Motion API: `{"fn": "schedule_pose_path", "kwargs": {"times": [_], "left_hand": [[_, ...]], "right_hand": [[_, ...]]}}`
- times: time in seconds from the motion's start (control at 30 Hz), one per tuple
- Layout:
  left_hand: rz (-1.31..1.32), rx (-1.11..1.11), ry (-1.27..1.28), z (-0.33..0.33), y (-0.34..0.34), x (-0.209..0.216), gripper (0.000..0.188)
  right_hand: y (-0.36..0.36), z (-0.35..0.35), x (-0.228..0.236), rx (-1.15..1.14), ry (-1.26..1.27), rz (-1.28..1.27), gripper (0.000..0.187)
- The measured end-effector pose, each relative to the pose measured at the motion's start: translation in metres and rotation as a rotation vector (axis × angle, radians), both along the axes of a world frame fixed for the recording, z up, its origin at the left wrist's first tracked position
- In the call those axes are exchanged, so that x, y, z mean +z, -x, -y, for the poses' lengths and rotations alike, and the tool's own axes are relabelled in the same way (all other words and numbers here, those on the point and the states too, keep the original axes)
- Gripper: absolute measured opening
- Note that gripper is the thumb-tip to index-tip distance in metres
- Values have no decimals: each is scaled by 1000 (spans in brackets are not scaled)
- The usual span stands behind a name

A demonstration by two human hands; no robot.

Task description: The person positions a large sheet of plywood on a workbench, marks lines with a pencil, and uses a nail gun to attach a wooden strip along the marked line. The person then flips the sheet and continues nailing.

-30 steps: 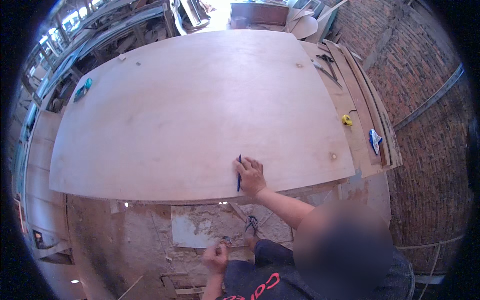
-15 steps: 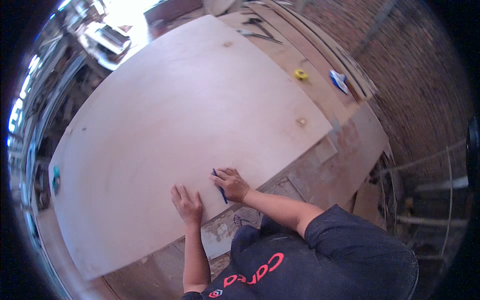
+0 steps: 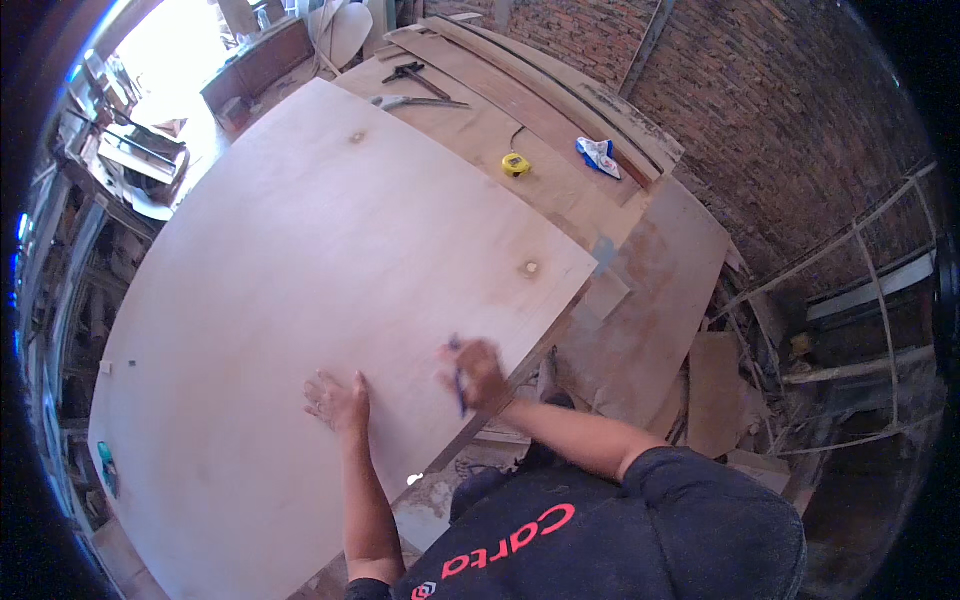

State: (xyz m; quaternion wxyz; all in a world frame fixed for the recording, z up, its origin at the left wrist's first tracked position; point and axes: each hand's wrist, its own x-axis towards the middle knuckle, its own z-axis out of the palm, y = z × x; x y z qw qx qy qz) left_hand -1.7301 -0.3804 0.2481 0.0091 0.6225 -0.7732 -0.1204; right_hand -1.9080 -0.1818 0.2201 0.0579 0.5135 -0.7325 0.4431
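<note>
A large pale wooden panel [image 3: 240, 270] lies in front of me. My left hand [image 3: 338, 402] rests flat on it near the front edge, fingers spread and nothing in them. To its right, my right hand [image 3: 480, 375] is blurred by motion over the panel, close to the front edge. It holds a thin blue pen [image 3: 461, 385], which slants alongside the fingers. Whether the pen's tip touches the wood cannot be made out. A round knot-like mark [image 3: 531, 269] shows on the panel near its right corner.
Beyond the panel, a yellow tape measure [image 3: 516, 164], a blue-and-white packet [image 3: 598, 157] and a dark clamp-like tool [image 3: 415, 78] lie on a wooden surface. A green-handled tool [image 3: 106, 462] is at the panel's left edge. A brick wall [image 3: 760, 130] stands at the right.
My view has shifted, so the panel sits differently in it. Along the panel, my right hand has moved rightward with the pen. My left hand's fingers are now spread wider.
</note>
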Motion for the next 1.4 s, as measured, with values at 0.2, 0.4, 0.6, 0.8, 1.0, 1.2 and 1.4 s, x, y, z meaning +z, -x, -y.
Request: {"fn": "schedule_pose_path", "kwargs": {"times": [0.2, 0.4, 0.6, 0.8, 1.0, 1.2, 1.4], "left_hand": [[-107, -54, 28, -28, 114, -14, 88], [-14, -75, 102, -59, 229, -34, 81], [76, -9, 169, -59, 249, -38, 77], [118, 1, 205, -63, 245, -43, 77], [108, 6, 192, -63, 252, -42, 78], [110, -4, 217, -61, 245, -46, 79], [54, 33, 199, -64, 244, -39, 81]], "right_hand": [[307, -57, 21, -542, -43, -120, 25], [543, -35, 8, -641, -396, -119, 29], [627, 1, -3, -595, -927, -131, 28], [671, 0, 49, -619, -599, 6, 33], [723, 25, 78, -646, -675, -74, 38], [688, 97, 17, -321, -799, -19, 94], [665, 128, 13, -460, -980, 161, 133]]}}
